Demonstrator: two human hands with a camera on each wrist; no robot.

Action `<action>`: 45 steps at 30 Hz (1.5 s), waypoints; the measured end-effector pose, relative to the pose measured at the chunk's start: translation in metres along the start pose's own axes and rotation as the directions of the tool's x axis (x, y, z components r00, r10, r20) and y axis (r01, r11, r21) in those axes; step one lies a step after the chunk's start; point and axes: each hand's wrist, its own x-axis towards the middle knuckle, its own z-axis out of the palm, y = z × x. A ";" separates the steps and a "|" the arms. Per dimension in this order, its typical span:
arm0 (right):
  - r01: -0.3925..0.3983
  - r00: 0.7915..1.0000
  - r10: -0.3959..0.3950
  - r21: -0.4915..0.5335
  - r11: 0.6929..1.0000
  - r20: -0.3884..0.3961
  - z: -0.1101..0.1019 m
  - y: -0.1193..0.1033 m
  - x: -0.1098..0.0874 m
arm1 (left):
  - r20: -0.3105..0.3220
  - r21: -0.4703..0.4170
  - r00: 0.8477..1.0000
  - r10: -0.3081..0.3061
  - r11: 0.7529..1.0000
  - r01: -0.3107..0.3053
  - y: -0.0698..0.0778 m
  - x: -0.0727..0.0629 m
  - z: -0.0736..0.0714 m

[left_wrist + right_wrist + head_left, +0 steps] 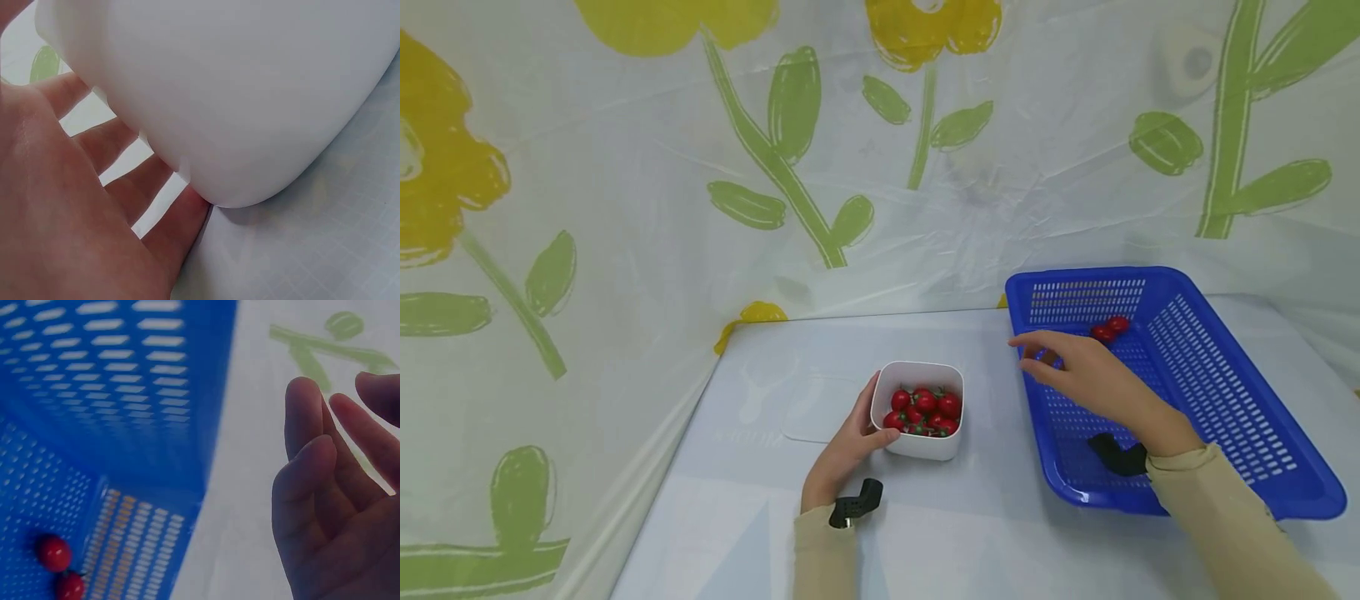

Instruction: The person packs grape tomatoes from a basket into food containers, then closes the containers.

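My left hand (pixel 848 446) holds a small white square container (pixel 923 447) by its left side, thumb at the near rim and the other fingers along the wall. Several red cherry tomatoes (pixel 925 402) with green stems lie inside it. In the left wrist view the spread fingers (pixel 109 140) press against the smooth white wall. My right hand (pixel 1093 379) hovers over the left rim of a blue perforated basket (pixel 1251 354), its fingers loosely bent and holding nothing. Farther back in the basket, red cherry tomatoes (pixel 53 553) lie close together on the floor.
The white-covered table (pixel 737 500) bears both containers, the basket to the right of the white one. Behind and to the left hangs a white sheet (pixel 647 167) printed with yellow flowers and green leaves. A black wrist mount (pixel 856 503) sits on the left wrist.
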 end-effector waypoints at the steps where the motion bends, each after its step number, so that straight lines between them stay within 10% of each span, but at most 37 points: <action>1: -0.008 1.000 0.008 0.006 1.000 0.002 0.000 0.005 0.000 | 0.001 -0.002 1.000 0.001 1.000 -0.001 0.000 0.000 0.000; 20: -0.120 0.983 0.117 0.014 0.993 0.141 -0.013 0.084 0.000 | 0.004 -0.015 1.000 -0.020 1.000 0.020 0.006 -0.001 0.000; 30: -0.310 0.927 0.278 0.097 0.946 0.253 -0.008 0.119 0.004 | 0.030 -0.018 0.999 -0.034 0.999 0.035 0.030 -0.006 0.006; 45: -0.315 0.910 0.279 0.075 0.946 0.308 0.001 0.125 0.011 | -0.019 -0.006 0.999 -0.030 1.000 0.030 0.000 -0.001 0.000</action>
